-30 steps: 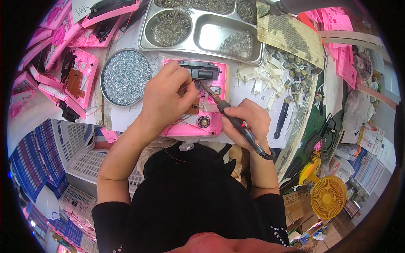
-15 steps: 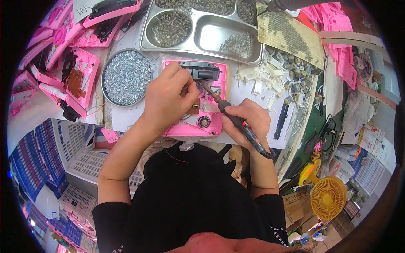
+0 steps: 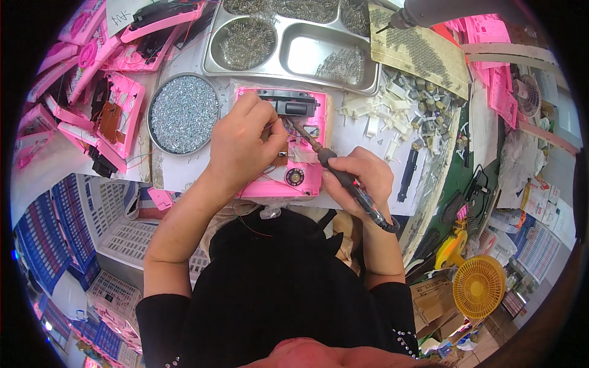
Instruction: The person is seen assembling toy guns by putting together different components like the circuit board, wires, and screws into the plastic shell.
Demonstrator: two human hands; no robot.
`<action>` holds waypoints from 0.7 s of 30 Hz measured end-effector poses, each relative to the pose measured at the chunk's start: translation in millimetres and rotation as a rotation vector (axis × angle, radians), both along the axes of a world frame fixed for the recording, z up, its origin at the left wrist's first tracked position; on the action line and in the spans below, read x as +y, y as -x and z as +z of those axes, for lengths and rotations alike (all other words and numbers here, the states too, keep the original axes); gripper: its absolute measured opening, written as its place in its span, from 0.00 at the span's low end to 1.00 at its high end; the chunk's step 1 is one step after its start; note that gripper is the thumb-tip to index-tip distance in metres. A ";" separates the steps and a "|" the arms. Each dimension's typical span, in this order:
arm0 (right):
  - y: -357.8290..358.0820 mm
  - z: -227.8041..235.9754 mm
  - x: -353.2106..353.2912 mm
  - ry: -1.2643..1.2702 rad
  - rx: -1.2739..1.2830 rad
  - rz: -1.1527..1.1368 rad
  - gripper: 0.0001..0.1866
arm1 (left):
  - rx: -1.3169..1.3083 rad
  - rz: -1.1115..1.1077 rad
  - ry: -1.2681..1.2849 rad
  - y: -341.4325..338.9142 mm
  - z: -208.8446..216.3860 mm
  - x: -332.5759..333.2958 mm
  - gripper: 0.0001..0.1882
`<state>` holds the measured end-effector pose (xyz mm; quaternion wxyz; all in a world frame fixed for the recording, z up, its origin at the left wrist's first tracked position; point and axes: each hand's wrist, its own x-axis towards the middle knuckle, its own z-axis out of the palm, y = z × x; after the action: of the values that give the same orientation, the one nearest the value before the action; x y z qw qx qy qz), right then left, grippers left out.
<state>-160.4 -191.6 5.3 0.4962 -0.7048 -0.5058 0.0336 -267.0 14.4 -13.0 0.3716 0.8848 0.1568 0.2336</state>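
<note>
In front of me lies a pink plastic housing (image 3: 273, 191) with its inside facing up. A black mechanism (image 3: 299, 108) runs along its far side, and a small round speaker (image 3: 294, 177) sits near its front edge. My right hand (image 3: 375, 178) is closed round the handle of a soldering iron (image 3: 328, 157), whose metal tip points up-left into the housing below the mechanism. My left hand (image 3: 242, 144) is pinched over the housing's left side, close to the iron's tip. What its fingers hold is hidden. Thin wires trail from the housing toward my lap.
A round tin of small screws (image 3: 184, 113) stands left of the housing. Beyond is a metal tray (image 3: 285, 67) of small metal parts. White plastic pieces and small motors (image 3: 399, 107) lie right; more pink housings (image 3: 126, 116) are piled left. A power driver (image 3: 423, 13) hangs top right.
Both hands and the soldering iron hold nearly the same place over the housing. The view has shifted slightly, and the power driver at the top right reaches further into it.
</note>
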 end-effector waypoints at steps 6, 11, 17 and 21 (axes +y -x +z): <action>0.2 2.4 -8.6 -0.035 -0.019 -0.009 0.16 | 0.001 0.002 -0.017 -0.2 -0.5 0.1 0.07; 0.3 8.8 -19.6 -0.034 0.017 -0.056 0.17 | 0.030 0.000 -0.015 2.3 2.0 0.6 0.07; -2.3 7.2 -41.7 -0.033 0.024 -0.121 0.17 | 0.018 -0.052 -0.087 12.0 27.1 -4.0 0.08; -7.2 9.8 -57.5 -0.050 0.064 -0.162 0.17 | 0.153 -0.390 -0.143 19.9 41.9 -12.1 0.10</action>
<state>-153.2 -249.2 15.0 0.5308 -0.7293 -0.4317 0.0031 -286.9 2.3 28.9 0.3332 0.9375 -0.0066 0.1000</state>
